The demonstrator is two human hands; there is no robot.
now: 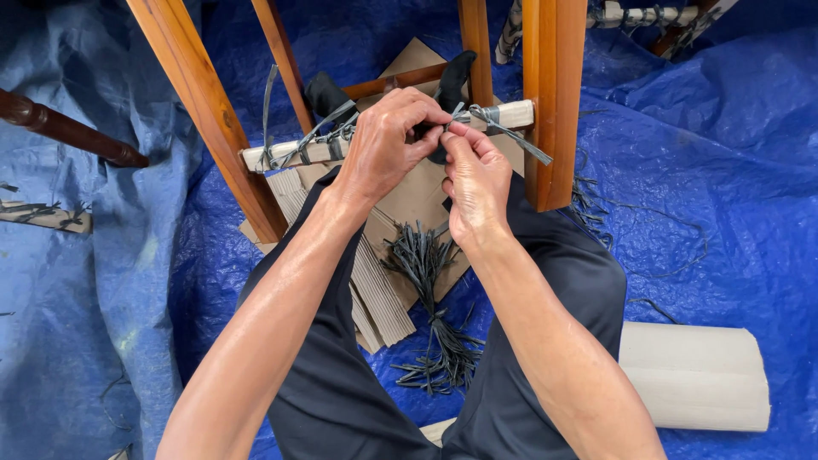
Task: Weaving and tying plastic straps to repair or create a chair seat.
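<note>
A pale wooden rail [520, 112] runs between two upright orange-brown legs, one on the left [213, 119] and one on the right [552, 102]. Dark grey-green cord [319, 136] is wound loosely around the rail. My left hand [388, 140] grips the middle of the rail from above, fingers curled over the cord. My right hand [477, 183] sits just beside it and pinches a flat strand [511, 136] that trails off to the right past the leg. The rail's middle is hidden under both hands.
A bundle of cut dark strands [430, 298] lies on corrugated cardboard sheets [383, 298] between my knees. A roll of pale cardboard [694, 375] rests at lower right. Blue tarpaulin [733, 153] covers the floor. A dark turned wooden leg [68, 129] juts in at left.
</note>
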